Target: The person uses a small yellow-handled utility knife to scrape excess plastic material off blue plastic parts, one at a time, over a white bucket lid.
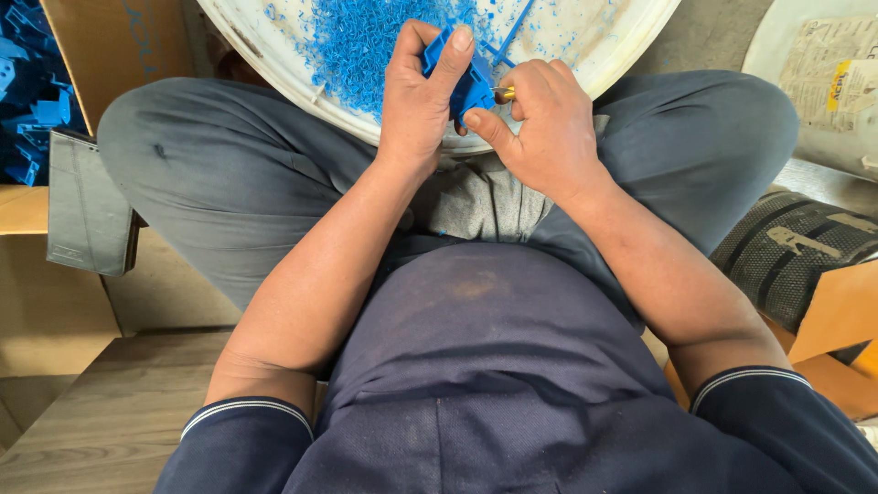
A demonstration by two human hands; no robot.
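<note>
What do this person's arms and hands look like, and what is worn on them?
Both hands are bare: the left hand and right hand have no gloves, rings or watch in view. The forearms are uncovered too. Short dark navy sleeves end above the elbows, each cuff edged with thin white stripes: the left sleeve cuff and the right sleeve cuff.

The left hand point(419, 96) grips a blue plastic part point(465, 80) over a white tub point(631, 37) strewn with blue shavings point(366, 41). The right hand point(540, 123) presses a small tool point(504, 92) (only its brass tip shows) against the part. A cardboard box point(110, 41) of blue pieces point(27, 91) stands at the left.
</note>
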